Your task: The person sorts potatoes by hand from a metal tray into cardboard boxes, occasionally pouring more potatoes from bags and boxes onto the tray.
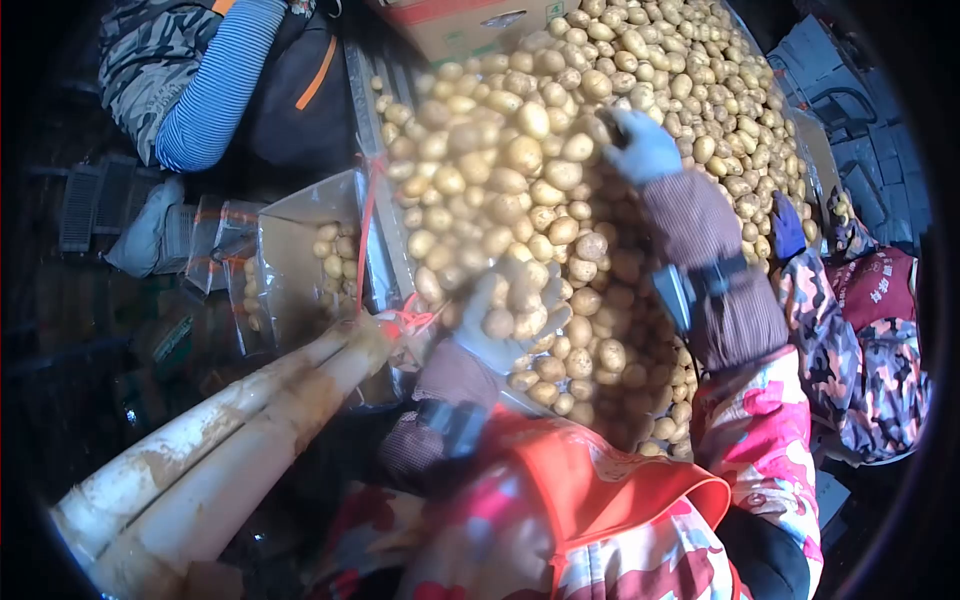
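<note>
A large heap of potatoes [585, 245] lies in front of me. My left hand [482, 335], in a light grey glove, is at the near left side of the heap. Its fingers are curled around several potatoes [522, 300] resting in the palm, slightly blurred. Farther out, my right hand [645, 150], in a blue-grey glove, reaches over the heap with thumb and fingers apart. No potato shows in its grasp, though the fingertips are partly hidden against the pile.
At left, an open carton [290, 235] lined with plastic holds potatoes. Two long pale poles [230, 440] slant up to red string [410, 318]. Another carton [470, 30] stands beyond the heap. A person in a striped sleeve [220, 90] is at upper left, another person's purple glove [787, 225] at right.
</note>
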The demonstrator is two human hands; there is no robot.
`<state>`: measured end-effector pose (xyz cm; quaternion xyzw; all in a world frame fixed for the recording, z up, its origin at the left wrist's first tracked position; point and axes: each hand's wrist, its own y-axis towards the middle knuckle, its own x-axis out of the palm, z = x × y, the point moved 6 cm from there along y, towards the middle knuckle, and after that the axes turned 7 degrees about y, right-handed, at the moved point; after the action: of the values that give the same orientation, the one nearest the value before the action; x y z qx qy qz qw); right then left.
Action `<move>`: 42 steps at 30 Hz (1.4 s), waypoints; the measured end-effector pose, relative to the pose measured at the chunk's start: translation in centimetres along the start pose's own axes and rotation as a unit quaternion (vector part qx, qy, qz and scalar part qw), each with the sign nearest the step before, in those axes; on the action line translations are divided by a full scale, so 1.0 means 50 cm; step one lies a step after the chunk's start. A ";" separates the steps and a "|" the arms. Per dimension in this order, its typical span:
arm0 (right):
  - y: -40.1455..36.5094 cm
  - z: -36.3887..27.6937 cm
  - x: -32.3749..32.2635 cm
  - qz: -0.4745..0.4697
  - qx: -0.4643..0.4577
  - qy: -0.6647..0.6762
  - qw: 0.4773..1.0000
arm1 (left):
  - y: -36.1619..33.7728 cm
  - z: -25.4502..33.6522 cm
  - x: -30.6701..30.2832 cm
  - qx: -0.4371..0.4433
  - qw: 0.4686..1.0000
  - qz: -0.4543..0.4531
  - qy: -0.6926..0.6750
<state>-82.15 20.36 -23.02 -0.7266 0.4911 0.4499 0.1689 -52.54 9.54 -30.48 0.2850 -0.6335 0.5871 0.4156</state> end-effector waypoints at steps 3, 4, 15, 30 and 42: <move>-0.151 -0.094 -0.052 -0.017 0.084 0.251 0.964 | 0.004 -0.031 0.000 -0.039 0.998 -0.022 0.034; -0.205 -0.146 -0.069 -0.042 0.086 0.285 0.954 | 0.005 -0.044 0.007 -0.043 0.998 -0.030 0.039; -0.522 -0.213 -0.020 -0.112 -0.126 0.242 0.955 | -0.030 -0.146 -0.135 -0.129 0.970 -0.011 0.208; -0.472 0.119 -0.124 0.083 0.078 0.119 0.986 | -0.063 -0.142 -0.131 -0.072 0.962 -0.012 0.262; -0.198 0.167 -0.075 -0.288 0.173 -0.221 0.916 | -0.028 -0.102 -0.130 -0.025 0.966 0.006 0.259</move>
<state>-78.09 32.78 -26.38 -0.6779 0.2812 0.4386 0.5186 -47.18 13.51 -35.53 0.1092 -0.5207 0.6274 0.5686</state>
